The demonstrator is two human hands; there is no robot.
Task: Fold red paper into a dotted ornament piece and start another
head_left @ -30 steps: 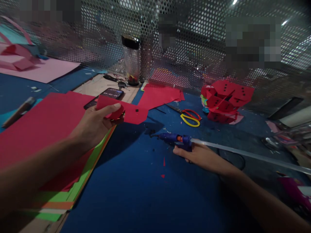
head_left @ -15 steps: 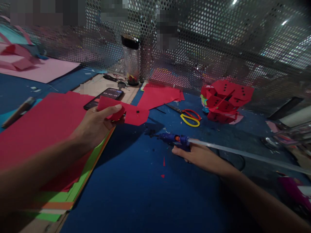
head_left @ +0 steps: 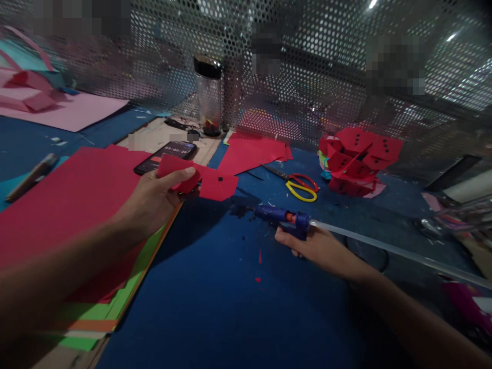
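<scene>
My left hand (head_left: 154,197) is closed on a folded red paper piece (head_left: 209,182) with small black squares on it, held just above the blue table (head_left: 215,297). To its right my right hand (head_left: 315,246) grips a blue glue gun (head_left: 282,217), nozzle pointing left toward the paper. A long clear glue stick (head_left: 388,248) runs out of the gun's back to the right.
A stack of red, green and orange sheets (head_left: 77,220) lies under my left arm. A phone (head_left: 165,156), a jar (head_left: 209,97), yellow-and-red scissors (head_left: 300,185), loose red sheets (head_left: 253,151) and a pile of folded red pieces (head_left: 357,159) sit before a perforated metal screen (head_left: 307,77).
My right hand has lifted the glue gun slightly and shifted it a little to the right. The left hand has edged the red paper a bit to the right.
</scene>
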